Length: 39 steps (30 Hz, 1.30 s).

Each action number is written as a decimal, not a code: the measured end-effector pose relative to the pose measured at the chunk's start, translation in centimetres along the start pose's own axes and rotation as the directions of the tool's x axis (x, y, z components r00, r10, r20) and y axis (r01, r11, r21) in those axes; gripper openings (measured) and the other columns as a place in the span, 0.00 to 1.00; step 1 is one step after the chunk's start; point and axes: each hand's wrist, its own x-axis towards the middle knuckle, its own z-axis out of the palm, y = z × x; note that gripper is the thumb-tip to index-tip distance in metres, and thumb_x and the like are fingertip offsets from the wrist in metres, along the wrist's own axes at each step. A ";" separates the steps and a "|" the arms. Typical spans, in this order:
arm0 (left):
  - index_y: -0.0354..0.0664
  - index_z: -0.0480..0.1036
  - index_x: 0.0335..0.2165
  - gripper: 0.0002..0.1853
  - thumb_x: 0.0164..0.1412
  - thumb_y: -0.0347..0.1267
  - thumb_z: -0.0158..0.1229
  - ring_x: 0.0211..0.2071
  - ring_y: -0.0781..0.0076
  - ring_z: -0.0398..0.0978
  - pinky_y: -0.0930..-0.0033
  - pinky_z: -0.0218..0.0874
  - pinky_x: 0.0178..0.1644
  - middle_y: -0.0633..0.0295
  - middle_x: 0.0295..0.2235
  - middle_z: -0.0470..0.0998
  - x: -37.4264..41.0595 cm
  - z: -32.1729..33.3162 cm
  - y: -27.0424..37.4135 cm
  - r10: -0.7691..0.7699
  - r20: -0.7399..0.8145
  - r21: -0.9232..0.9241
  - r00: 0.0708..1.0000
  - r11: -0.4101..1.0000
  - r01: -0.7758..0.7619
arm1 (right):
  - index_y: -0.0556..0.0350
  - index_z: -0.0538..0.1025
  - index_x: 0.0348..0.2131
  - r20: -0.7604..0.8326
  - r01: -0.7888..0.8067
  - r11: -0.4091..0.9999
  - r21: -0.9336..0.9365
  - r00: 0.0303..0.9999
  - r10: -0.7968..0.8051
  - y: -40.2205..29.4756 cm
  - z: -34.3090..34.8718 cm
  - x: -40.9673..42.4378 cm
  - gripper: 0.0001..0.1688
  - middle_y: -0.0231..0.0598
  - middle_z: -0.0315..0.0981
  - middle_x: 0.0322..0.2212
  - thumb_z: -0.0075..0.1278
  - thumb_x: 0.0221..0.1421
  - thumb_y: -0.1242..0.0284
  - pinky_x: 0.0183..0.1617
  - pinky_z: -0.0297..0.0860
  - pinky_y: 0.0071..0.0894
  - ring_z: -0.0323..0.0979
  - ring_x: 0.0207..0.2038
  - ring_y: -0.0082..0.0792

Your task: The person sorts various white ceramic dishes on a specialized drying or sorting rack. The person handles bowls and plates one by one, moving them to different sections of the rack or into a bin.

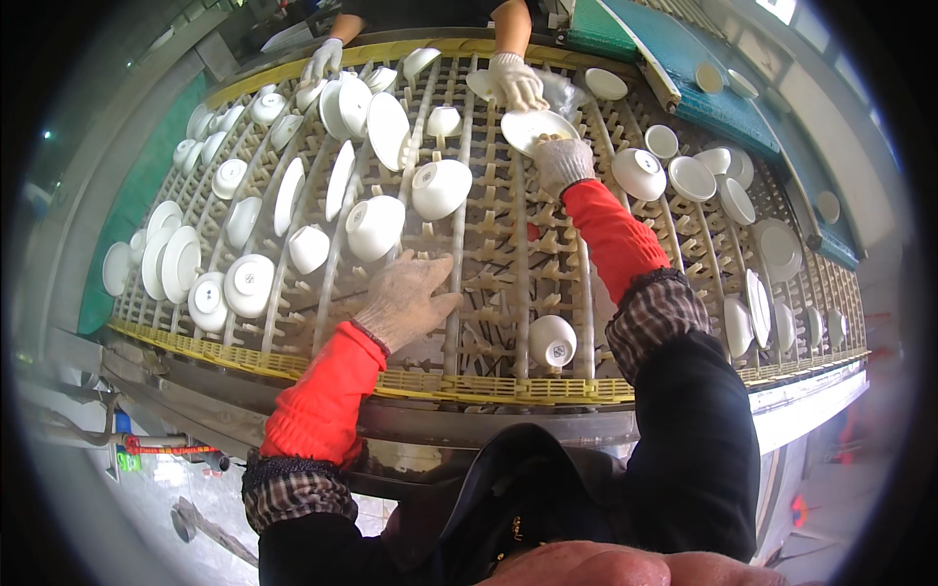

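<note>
My right hand [564, 162], in a knitted glove, grips the near right edge of a white plate [529, 132]. Its fingers lie over the rim and hide part of the plate. My left hand [407, 299], gloved too, hovers over the pegged conveyor belt [487, 253] with thumb and fingers apart, holding nothing. Just beyond its fingertips an overturned white bowl [375, 228] leans on the pegs. Farther up is another tilted white bowl [441, 189]. Near the belt's front edge a small bowl [553, 341] shows a printed mark on its base.
Across the belt, a co-worker's gloved hand [517, 82] is at the plate's far edge; their other hand [322, 62] is among dishes. White plates [388, 130] and bowls [250, 286] stand at left, more bowls [639, 174] at right. A yellow edge strip [506, 388] borders the front; a teal belt [722, 110] runs at upper right.
</note>
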 end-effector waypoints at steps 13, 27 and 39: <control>0.40 0.78 0.60 0.29 0.65 0.42 0.65 0.50 0.39 0.83 0.43 0.73 0.55 0.42 0.46 0.85 0.9 -0.8 2.2 -0.098 0.087 0.033 0.991 0.995 0.096 | 0.65 0.87 0.48 0.167 -0.263 0.222 0.939 0.913 0.372 -2.7 -9.2 -3.6 0.25 0.49 0.89 0.36 0.62 0.66 0.59 0.46 0.81 0.39 0.86 0.38 0.40; 0.37 0.82 0.40 0.23 0.60 0.48 0.74 0.40 0.45 0.83 0.47 0.75 0.46 0.47 0.33 0.85 0.7 -0.6 6.0 -0.159 -0.273 0.131 0.949 0.971 0.200 | 0.50 0.84 0.49 0.087 -0.378 0.795 0.474 0.919 0.384 12.9 -15.1 -23.7 0.22 0.51 0.87 0.37 0.59 0.65 0.56 0.51 0.78 0.56 0.84 0.43 0.59; 0.42 0.74 0.59 0.32 0.59 0.38 0.73 0.54 0.54 0.80 0.48 0.66 0.61 0.53 0.46 0.84 6.5 4.3 7.1 0.040 -0.100 0.619 0.994 0.785 0.031 | 0.67 0.73 0.65 0.305 -0.695 0.698 0.171 0.711 0.633 25.9 -8.2 -37.6 0.59 0.66 0.82 0.54 0.67 0.56 0.35 0.64 0.75 0.48 0.82 0.58 0.59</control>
